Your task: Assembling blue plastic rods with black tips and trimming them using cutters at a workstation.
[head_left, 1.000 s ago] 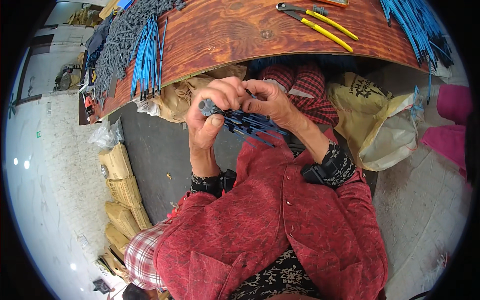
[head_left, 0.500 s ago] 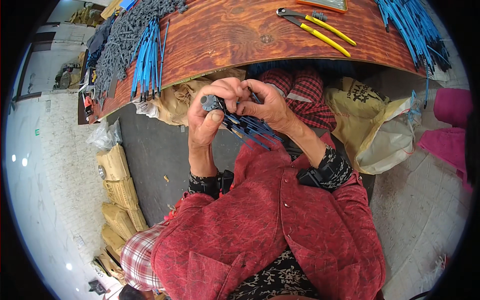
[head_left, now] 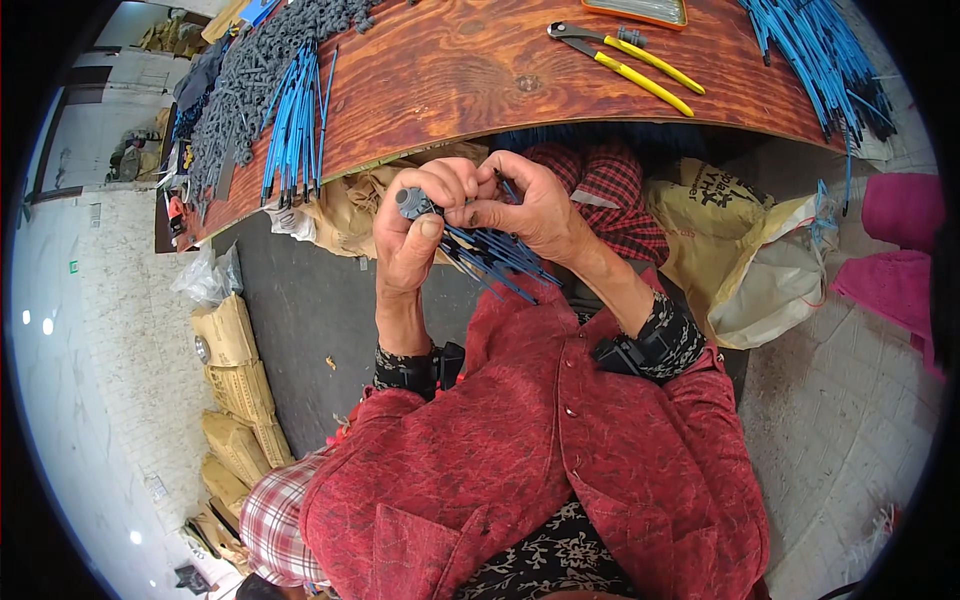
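Observation:
In front of my chest, just short of the table edge, my left hand is closed around a grey ribbed fitting, its thumb along the near side. Thin blue rods fan out below the hands, apparently from that fitting; where they join is hidden by fingers. My right hand meets the left one, thumb and index finger pinched on a dark-tipped rod. Most of that rod is covered by the fingers.
The wooden table carries a pile of grey fittings, blue rods, yellow-handled pliers and an orange-rimmed tray. More blue rods overhang its right end. Sacks stand below right; brown packages line the left.
Both hands stay together in nearly the same place, the fingers shifting only slightly. The rods below them have spread a little, and the whole view has shifted slightly.

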Demonstrator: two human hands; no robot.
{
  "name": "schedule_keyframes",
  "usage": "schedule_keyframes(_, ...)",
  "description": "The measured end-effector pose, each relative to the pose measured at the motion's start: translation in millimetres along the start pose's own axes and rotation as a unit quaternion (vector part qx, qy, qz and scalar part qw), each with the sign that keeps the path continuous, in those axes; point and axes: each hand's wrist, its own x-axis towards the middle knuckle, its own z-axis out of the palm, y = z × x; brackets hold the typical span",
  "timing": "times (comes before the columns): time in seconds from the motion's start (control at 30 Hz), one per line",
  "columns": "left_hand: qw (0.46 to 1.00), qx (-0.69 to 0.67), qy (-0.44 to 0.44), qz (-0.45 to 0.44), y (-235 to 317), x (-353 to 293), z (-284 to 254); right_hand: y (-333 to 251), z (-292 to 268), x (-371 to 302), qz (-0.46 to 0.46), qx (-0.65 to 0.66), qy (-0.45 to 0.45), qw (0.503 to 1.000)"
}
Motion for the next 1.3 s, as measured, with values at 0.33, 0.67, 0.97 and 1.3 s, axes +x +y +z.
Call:
schedule_keyframes(0.33,1.0,-0.009,-0.009,0.027,-8,3,0,-14,-7,-5,-0.006,-0.021,0.007,1.0)
schedule_keyframes(0.67,1.0,-0.004,-0.009,-0.002,-4,9,6,-63,-27,9,-0.259,-0.23,0.017,0.938)
schedule_keyframes(0.97,0.998,0.036,0.043,-0.038,-3,4,11,-79,-4,15,-0.301,-0.339,0.075,0.888)
schedule_keyframes(1.3,0.996,0.077,0.045,-0.001,-7,4,17,-80,0,1,-0.103,-0.304,0.102,0.942)
